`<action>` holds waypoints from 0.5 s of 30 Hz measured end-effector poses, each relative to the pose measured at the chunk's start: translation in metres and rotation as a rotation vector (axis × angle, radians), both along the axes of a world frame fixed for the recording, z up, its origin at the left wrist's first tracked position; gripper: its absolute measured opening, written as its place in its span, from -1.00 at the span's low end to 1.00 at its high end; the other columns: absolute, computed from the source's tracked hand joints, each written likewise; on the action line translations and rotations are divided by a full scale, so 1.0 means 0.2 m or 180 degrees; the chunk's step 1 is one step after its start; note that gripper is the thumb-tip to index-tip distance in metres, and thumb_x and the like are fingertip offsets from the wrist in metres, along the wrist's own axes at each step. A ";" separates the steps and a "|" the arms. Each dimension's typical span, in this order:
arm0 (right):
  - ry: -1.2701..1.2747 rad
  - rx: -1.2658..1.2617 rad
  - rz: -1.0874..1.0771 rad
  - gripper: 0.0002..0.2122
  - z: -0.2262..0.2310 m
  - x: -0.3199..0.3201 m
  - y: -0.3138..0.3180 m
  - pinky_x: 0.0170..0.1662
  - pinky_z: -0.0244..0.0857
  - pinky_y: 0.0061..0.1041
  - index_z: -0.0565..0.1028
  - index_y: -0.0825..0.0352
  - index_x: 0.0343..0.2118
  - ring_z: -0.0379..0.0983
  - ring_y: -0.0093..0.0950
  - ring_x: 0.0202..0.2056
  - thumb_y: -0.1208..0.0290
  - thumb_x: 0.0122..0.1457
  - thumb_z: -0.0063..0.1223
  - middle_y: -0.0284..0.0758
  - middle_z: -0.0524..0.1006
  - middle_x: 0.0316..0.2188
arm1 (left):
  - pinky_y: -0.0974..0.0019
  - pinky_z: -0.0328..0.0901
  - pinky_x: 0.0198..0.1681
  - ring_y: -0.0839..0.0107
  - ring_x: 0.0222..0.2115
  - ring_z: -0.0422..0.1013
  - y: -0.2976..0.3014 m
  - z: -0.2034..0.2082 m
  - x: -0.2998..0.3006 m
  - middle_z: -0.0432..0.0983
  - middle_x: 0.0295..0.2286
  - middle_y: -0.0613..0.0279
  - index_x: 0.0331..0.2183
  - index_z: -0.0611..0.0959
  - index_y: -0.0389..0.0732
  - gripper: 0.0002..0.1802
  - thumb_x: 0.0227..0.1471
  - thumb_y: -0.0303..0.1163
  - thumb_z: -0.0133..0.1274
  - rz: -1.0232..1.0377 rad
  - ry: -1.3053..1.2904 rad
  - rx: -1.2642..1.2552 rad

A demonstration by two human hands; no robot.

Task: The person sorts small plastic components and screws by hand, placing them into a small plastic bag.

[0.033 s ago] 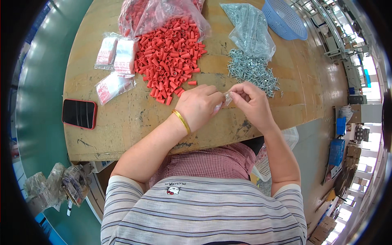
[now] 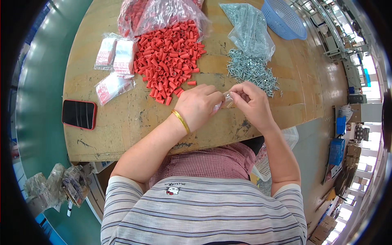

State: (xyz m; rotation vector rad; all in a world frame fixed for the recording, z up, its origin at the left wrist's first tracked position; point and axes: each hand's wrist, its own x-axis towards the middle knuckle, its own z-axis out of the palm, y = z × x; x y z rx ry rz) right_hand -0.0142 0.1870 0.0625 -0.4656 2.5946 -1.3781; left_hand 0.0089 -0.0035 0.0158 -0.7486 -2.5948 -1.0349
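A small clear plastic bag [image 2: 227, 98] is stretched between my hands, above the near part of the table. My left hand [image 2: 201, 102], a gold bangle at its wrist, is closed round one end of the bag. Thumb and fingertips of my right hand [image 2: 252, 102] pinch the bag's other edge. What the bag holds, if anything, is too small to make out. Just beyond my left hand spreads a heap of red cone-shaped wire connectors [image 2: 165, 61]. Past my right hand lies a pile of silvery screws [image 2: 250, 71].
Larger plastic bags, one of red connectors [image 2: 163, 16] and one of screws [image 2: 251, 30], lie behind the heaps. A blue basket [image 2: 284, 20] stands far right. To the left are stacked small bags [image 2: 114, 87] and a phone [image 2: 79, 114]. The table's near edge curves before me.
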 end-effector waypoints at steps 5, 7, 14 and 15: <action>0.0777 0.0737 0.0341 -0.91 -0.01 -0.02 0.04 -0.44 0.24 -0.55 0.53 0.35 -0.36 0.40 -0.54 -0.50 0.56 0.05 0.09 -0.36 0.46 -0.51 | 0.26 0.34 -0.42 0.31 -0.45 0.42 0.00 0.00 0.00 0.44 -0.49 0.29 -0.43 0.58 -0.10 -0.83 -0.20 -0.47 0.17 -0.0024 0.0210 0.0053; 0.0807 0.0698 0.0457 -0.91 -0.02 -0.03 0.04 -0.42 0.26 -0.53 0.54 0.35 -0.36 0.40 -0.49 -0.50 0.56 0.05 0.10 -0.34 0.46 -0.50 | 0.27 0.34 -0.42 0.31 -0.45 0.42 0.00 -0.01 0.00 0.44 -0.49 0.30 -0.43 0.59 -0.10 -0.82 -0.22 -0.48 0.18 -0.0086 0.0291 0.0148; 0.1089 0.1067 0.0090 -0.89 -0.10 -0.21 0.12 -0.32 0.34 -0.47 0.55 0.33 -0.33 0.47 -0.36 -0.38 0.48 0.06 0.11 -0.31 0.51 -0.41 | 0.24 0.34 -0.41 0.28 -0.44 0.43 0.00 0.01 0.00 0.45 -0.49 0.28 -0.41 0.61 -0.09 -0.82 -0.20 -0.49 0.17 -0.0157 -0.0071 0.0222; 0.1093 0.1068 0.0084 -0.89 -0.13 -0.22 0.12 -0.32 0.34 -0.47 0.55 0.33 -0.33 0.47 -0.36 -0.38 0.48 0.06 0.11 -0.31 0.51 -0.41 | 0.23 0.34 -0.41 0.27 -0.43 0.43 0.00 0.01 0.00 0.45 -0.49 0.28 -0.41 0.61 -0.09 -0.82 -0.20 -0.48 0.17 -0.0153 -0.0116 0.0162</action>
